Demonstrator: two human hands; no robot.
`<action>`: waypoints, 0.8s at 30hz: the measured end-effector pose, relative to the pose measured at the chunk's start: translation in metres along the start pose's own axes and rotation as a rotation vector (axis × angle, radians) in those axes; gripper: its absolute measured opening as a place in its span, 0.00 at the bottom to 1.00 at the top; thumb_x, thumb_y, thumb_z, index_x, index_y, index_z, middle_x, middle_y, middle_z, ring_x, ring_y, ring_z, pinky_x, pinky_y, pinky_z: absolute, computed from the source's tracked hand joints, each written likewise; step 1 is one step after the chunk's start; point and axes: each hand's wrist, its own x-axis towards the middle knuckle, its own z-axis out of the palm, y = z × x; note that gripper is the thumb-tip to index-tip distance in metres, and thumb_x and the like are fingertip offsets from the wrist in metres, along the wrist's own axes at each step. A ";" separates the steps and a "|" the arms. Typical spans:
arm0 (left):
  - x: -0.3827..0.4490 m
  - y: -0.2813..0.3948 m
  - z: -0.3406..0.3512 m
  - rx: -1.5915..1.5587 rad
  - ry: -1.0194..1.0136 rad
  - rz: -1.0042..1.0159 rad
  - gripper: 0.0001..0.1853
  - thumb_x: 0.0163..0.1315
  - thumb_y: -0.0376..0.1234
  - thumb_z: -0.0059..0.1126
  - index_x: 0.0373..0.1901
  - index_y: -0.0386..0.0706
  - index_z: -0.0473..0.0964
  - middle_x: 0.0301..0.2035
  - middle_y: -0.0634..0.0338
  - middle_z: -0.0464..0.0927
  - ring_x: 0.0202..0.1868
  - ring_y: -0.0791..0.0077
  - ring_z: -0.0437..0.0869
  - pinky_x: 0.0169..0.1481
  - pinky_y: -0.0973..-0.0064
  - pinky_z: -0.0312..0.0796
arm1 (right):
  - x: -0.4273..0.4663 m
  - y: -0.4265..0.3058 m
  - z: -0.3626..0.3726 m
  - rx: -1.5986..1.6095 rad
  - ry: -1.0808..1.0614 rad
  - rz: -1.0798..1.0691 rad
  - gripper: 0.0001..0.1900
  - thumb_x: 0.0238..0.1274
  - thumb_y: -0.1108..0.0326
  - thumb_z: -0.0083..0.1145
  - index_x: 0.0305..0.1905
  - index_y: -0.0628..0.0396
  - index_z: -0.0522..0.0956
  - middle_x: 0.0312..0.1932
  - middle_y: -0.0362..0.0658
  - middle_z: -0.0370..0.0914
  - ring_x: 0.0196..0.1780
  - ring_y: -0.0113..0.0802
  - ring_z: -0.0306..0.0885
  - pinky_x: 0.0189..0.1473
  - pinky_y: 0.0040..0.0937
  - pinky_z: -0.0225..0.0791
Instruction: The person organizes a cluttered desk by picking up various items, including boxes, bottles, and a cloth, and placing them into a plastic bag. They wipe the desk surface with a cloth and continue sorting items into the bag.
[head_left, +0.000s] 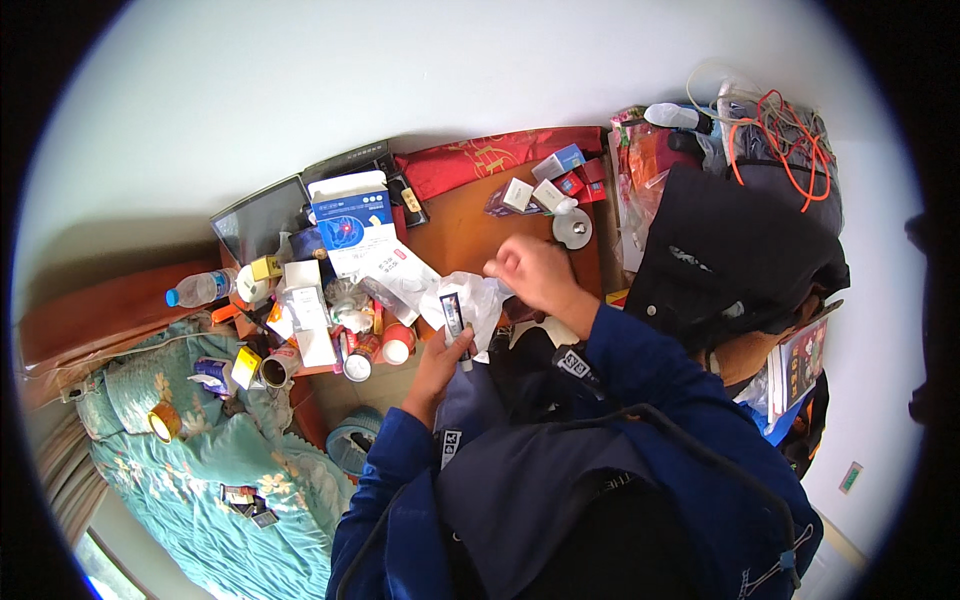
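Observation:
My left hand (444, 363) holds a small dark-and-silver tube (452, 319) upright near the table's front edge. Behind the tube lies a crumpled white plastic bag (474, 300). Above the bag's right side is my right hand (536, 274), its fingers curled; whether something small is between them cannot be told. A white box with printing (397, 274) lies left of the bag, beside a blue and white carton (352, 225). Small boxes (517, 195) and a round white lid with a knob (572, 228) stand at the back right of the wooden table (457, 232).
Cups (397, 343), boxes and a plastic bottle (202, 288) crowd the table's left side. A bed with a teal cover (225, 450) is at the lower left, near a blue basket (355, 439). Dark clothing (735, 255) and cables (787, 142) are piled at right.

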 end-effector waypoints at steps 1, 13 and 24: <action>0.001 -0.003 0.002 0.039 0.016 -0.005 0.12 0.65 0.40 0.53 0.37 0.39 0.73 0.26 0.65 0.75 0.32 0.81 0.73 0.38 0.81 0.64 | -0.009 -0.003 0.011 0.195 -0.181 0.140 0.18 0.50 0.49 0.64 0.29 0.55 0.76 0.20 0.45 0.78 0.26 0.40 0.78 0.30 0.37 0.69; -0.002 0.007 -0.001 0.049 0.006 0.132 0.17 0.66 0.42 0.51 0.48 0.38 0.71 0.34 0.59 0.80 0.35 0.80 0.75 0.43 0.81 0.65 | -0.037 0.025 0.036 0.867 -0.101 0.497 0.16 0.62 0.55 0.53 0.36 0.60 0.75 0.26 0.41 0.77 0.28 0.28 0.75 0.29 0.28 0.67; 0.002 0.004 -0.007 0.304 0.172 0.135 0.22 0.57 0.28 0.62 0.54 0.37 0.70 0.38 0.59 0.80 0.43 0.75 0.79 0.43 0.79 0.70 | -0.049 -0.006 -0.008 1.434 -0.561 0.431 0.15 0.67 0.62 0.45 0.44 0.65 0.74 0.22 0.44 0.75 0.15 0.24 0.65 0.18 0.20 0.57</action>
